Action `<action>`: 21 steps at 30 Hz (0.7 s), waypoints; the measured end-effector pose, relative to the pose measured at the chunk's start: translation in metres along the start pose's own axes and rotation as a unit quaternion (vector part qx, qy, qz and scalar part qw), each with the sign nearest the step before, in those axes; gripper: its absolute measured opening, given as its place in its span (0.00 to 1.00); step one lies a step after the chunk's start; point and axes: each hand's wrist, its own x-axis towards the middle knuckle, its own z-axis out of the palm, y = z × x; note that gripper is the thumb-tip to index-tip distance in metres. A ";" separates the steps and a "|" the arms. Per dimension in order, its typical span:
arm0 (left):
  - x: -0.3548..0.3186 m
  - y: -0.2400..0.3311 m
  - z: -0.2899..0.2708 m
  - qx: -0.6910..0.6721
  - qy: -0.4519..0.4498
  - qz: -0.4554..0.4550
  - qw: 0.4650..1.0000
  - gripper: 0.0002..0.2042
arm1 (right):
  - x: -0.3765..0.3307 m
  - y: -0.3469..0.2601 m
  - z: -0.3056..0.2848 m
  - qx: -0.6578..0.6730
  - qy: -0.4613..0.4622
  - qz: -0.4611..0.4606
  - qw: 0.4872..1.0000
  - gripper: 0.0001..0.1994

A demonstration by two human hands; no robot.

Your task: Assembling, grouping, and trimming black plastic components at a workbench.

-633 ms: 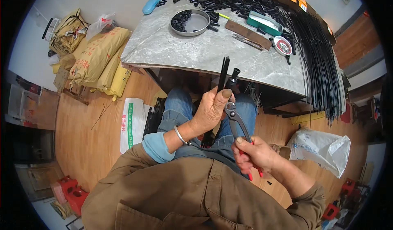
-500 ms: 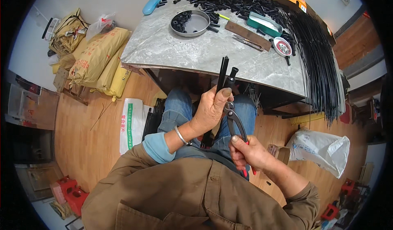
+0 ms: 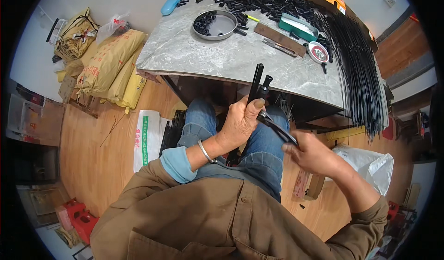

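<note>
My left hand [image 3: 239, 123] is closed around several thin black rods [image 3: 256, 82], which point up over my lap. A short black fitting with a flared top [image 3: 265, 88] stands beside them, its lower end at my left thumb. Black-jawed pliers [image 3: 278, 129] slant down to the right from that thumb. My right hand [image 3: 312, 152] is wrapped around their handles, slightly blurred. The jaws meet the work just below the fitting; what they bite on is partly hidden by my left hand.
Before me stands a grey marbled table [image 3: 180, 58] with a round metal tray [image 3: 215, 39], a green box [image 3: 298, 27], a small red-and-white dish [image 3: 318, 52] and heaped black fittings [image 3: 277, 3]. Long black rods [image 3: 358, 70] overhang its right side. Yellow sacks [image 3: 111, 63] lie left; a white bag [image 3: 370, 165] lies right.
My right hand has swung the plier handles up and to the right, turning the pliers from steep to slanted. The left hand keeps its hold on the rods, nearly in place.
</note>
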 end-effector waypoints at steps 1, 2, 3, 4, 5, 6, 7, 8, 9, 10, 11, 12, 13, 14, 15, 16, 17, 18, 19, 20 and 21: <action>-0.001 -0.002 0.002 -0.002 -0.004 0.001 1.000 0.26 | -0.003 0.000 0.000 -0.001 0.003 0.003 1.000 0.10; -0.002 -0.005 0.002 0.036 0.009 0.018 0.999 0.27 | 0.000 -0.005 -0.003 -0.130 0.035 0.034 0.990 0.07; -0.001 -0.007 0.002 0.073 0.022 0.036 0.996 0.27 | 0.002 -0.011 -0.005 -0.257 0.068 0.064 0.962 0.06; 0.001 -0.006 0.002 0.074 0.026 0.038 0.996 0.27 | 0.005 -0.017 -0.006 -0.258 0.049 0.102 0.959 0.08; 0.003 -0.004 0.002 0.022 0.013 0.009 1.000 0.27 | 0.003 -0.017 -0.004 -0.262 0.050 0.101 0.959 0.08; 0.004 -0.003 0.001 -0.029 -0.001 -0.020 0.999 0.28 | 0.001 -0.016 0.001 -0.231 0.088 0.083 0.966 0.08; 0.004 0.000 0.000 -0.030 0.002 -0.018 0.999 0.28 | 0.000 -0.013 0.007 -0.199 0.125 0.064 0.970 0.09; 0.004 0.002 -0.003 -0.067 -0.005 -0.029 0.997 0.29 | -0.001 -0.007 0.012 -0.139 0.170 0.053 0.974 0.11; 0.004 0.003 -0.006 -0.105 -0.012 -0.039 0.994 0.29 | -0.004 -0.005 0.013 -0.140 0.168 0.048 0.975 0.11; 0.005 0.002 -0.009 -0.104 -0.008 -0.038 0.994 0.29 | -0.006 -0.003 0.012 -0.099 0.205 0.051 0.973 0.12; 0.007 -0.002 -0.011 -0.110 -0.010 -0.044 0.993 0.28 | -0.010 -0.001 0.011 -0.057 0.241 0.057 0.967 0.13; 0.007 -0.004 -0.013 -0.116 -0.012 -0.051 0.992 0.28 | -0.011 0.004 0.012 -0.050 0.255 0.065 0.963 0.16; 0.007 -0.005 -0.012 -0.116 -0.011 -0.051 0.992 0.28 | -0.010 0.002 0.011 -0.050 0.255 0.065 0.963 0.16; 0.007 -0.006 -0.011 -0.122 -0.010 -0.055 0.991 0.27 | -0.006 -0.004 0.006 -0.113 0.289 0.009 0.951 0.17; 0.007 -0.007 -0.010 -0.128 -0.008 -0.059 0.990 0.26 | -0.002 -0.007 0.002 -0.174 0.320 -0.047 0.930 0.18; 0.007 -0.006 -0.009 -0.127 -0.008 -0.059 0.990 0.26 | 0.002 -0.004 0.002 -0.171 0.329 -0.065 0.926 0.21; 0.007 -0.005 -0.009 -0.130 -0.010 -0.061 0.990 0.26 | 0.005 -0.006 0.001 -0.170 0.330 -0.065 0.926 0.21; 0.007 -0.003 -0.009 -0.133 -0.012 -0.064 0.989 0.26 | 0.008 -0.010 0.000 -0.199 0.346 -0.066 0.915 0.21; 0.007 0.000 -0.007 -0.132 -0.013 -0.064 0.989 0.26 | 0.009 -0.011 0.000 -0.229 0.361 -0.068 0.902 0.22; 0.008 0.003 -0.005 -0.113 0.005 -0.055 0.992 0.25 | 0.010 -0.011 0.001 -0.228 0.361 -0.067 0.902 0.22; 0.009 0.004 -0.004 -0.095 0.023 -0.046 0.994 0.24 | 0.010 -0.009 0.004 -0.223 0.366 -0.059 0.901 0.21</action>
